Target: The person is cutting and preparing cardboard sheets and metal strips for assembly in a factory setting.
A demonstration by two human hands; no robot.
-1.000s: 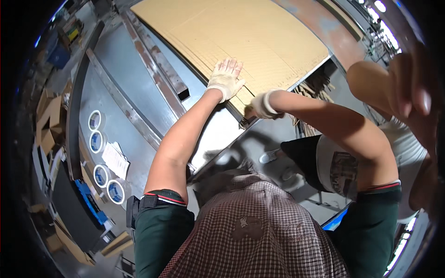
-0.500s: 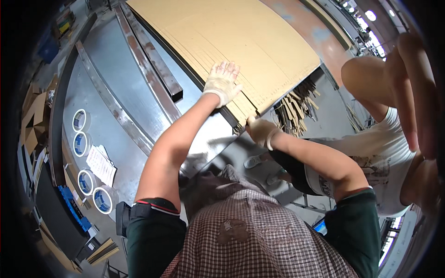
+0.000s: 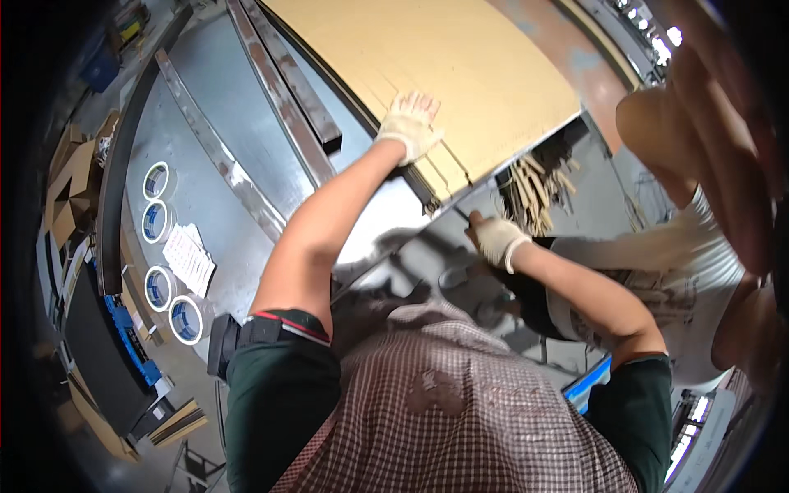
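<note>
Left hand (image 3: 408, 125) gloved, arm stretched forward, fingers spread and pressed flat on the cardboard sheet (image 3: 444, 66) lying on the metal table (image 3: 205, 107) — gripping nothing. Right hand (image 3: 496, 238) gloved, elbow bent, curled just below the sheet's near edge — whether holding anything, cannot tell.

Bright overhead lamps (image 3: 657, 25) glare at one o'clock, and the metal table (image 3: 205, 172) shows a white sheen near centre. Fisheye bending curves straight edges, with a black rim from seven to eleven o'clock. A blurred, out-of-focus arm (image 3: 723, 156) fills three o'clock.
</note>
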